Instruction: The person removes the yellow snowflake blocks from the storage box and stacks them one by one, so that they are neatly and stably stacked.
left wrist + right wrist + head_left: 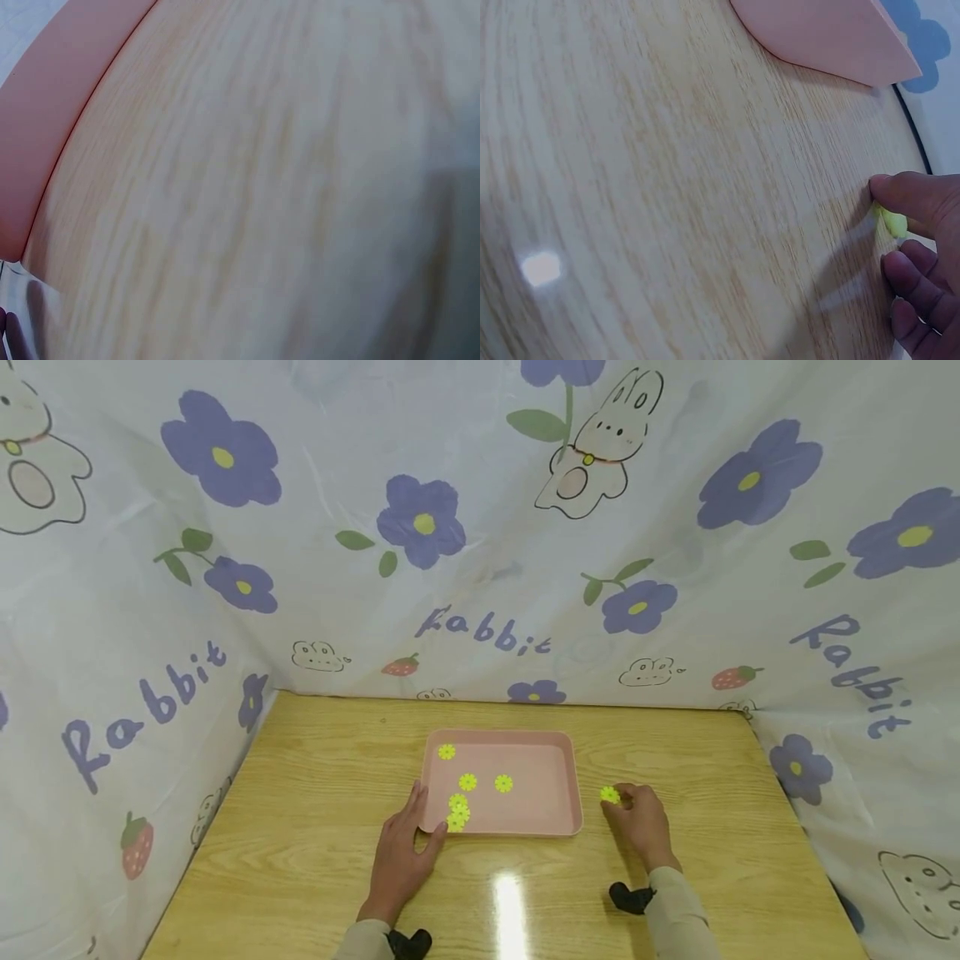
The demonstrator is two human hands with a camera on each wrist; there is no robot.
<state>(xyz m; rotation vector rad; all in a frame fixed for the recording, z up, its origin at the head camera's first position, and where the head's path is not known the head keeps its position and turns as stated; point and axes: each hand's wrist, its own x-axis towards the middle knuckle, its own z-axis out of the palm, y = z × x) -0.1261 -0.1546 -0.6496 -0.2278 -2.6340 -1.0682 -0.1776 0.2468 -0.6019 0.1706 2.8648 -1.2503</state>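
A shallow pink rectangular tray (517, 789) lies on the wooden table. Several small yellow-green flower-shaped pieces (503, 783) are in it, mostly toward its left side, some overlapping near the front left corner. My left hand (403, 852) rests at that corner, straight fingers along the left side and thumb at the front rim. To the right of the tray, my right hand (640, 825) pinches another yellow flower-shaped piece (610, 795) between thumb and fingers, close over the table. In the right wrist view, the fingers partly hide this piece (895, 223).
The wooden table (322, 760) surrounds the tray. White cloth (480, 568) printed with purple flowers, rabbits and lettering hangs behind and along both sides. A black wrist strap part (630, 898) shows at the right sleeve, another (410, 943) at the left.
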